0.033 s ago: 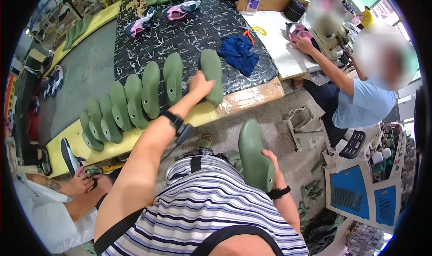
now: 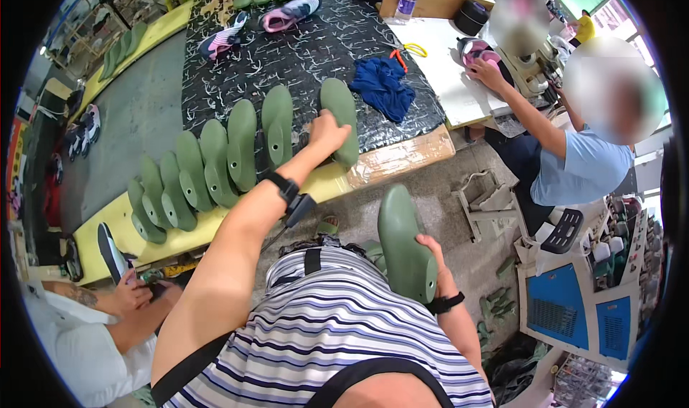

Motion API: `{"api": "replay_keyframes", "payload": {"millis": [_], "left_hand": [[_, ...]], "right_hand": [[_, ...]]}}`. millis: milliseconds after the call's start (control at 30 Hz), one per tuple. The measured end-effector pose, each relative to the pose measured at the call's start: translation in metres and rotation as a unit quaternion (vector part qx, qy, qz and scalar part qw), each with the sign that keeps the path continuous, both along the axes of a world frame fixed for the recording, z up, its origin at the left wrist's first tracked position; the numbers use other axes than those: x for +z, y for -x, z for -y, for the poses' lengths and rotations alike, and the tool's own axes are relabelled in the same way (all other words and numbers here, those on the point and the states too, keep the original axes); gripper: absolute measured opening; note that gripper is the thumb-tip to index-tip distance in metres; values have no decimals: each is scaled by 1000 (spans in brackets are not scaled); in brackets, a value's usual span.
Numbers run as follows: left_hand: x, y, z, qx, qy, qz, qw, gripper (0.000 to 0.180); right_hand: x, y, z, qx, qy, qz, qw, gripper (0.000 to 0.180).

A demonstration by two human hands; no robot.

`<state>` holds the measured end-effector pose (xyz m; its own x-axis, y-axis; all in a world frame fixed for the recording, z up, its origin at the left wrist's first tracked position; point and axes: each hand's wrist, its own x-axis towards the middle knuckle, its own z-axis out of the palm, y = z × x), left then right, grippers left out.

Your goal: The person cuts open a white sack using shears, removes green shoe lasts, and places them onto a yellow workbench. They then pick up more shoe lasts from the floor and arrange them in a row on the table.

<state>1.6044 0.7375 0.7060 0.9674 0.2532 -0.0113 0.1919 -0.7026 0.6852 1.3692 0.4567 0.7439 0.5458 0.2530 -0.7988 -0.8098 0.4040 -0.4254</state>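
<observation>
My left hand (image 2: 329, 132) reaches over the bench edge and is closed around the side of a green shoe last (image 2: 340, 105), which stands at the right end of a row. Some of its fingers are hidden. Down by my right side, my right hand (image 2: 435, 264) grips another green shoe last (image 2: 402, 228), sole end up, just off my striped shirt. Left of my left hand, several similar lasts stand along the bench edge, the closest being a green last (image 2: 277, 124) with a round hole near its base.
A blue cloth (image 2: 384, 86) lies on the black bench cover (image 2: 301, 56), with pink-and-navy shoe uppers (image 2: 289, 15) farther back. One co-worker (image 2: 588, 167) works at a machine on the right; another (image 2: 108, 322) holds a shoe at lower left. Lasts (image 2: 497, 304) lie on the floor.
My left hand has shifted slightly right along the last it holds. The last in my right hand has moved a little upward and left. The lower-left co-worker's hands have moved.
</observation>
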Motion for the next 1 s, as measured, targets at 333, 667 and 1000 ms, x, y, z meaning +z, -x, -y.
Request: {"api": "replay_keyframes", "payload": {"millis": [333, 667, 1000], "left_hand": [[20, 34, -62, -109, 206, 164, 959, 31], [23, 35, -58, -138, 353, 135, 915, 53], [-12, 18, -33, -106, 73, 84, 988, 78]], "right_hand": [[80, -118, -111, 136, -6, 183, 974, 52], [-2, -226, -197, 136, 180, 312, 923, 56], [16, -138, -114, 179, 243, 384, 873, 33]]}}
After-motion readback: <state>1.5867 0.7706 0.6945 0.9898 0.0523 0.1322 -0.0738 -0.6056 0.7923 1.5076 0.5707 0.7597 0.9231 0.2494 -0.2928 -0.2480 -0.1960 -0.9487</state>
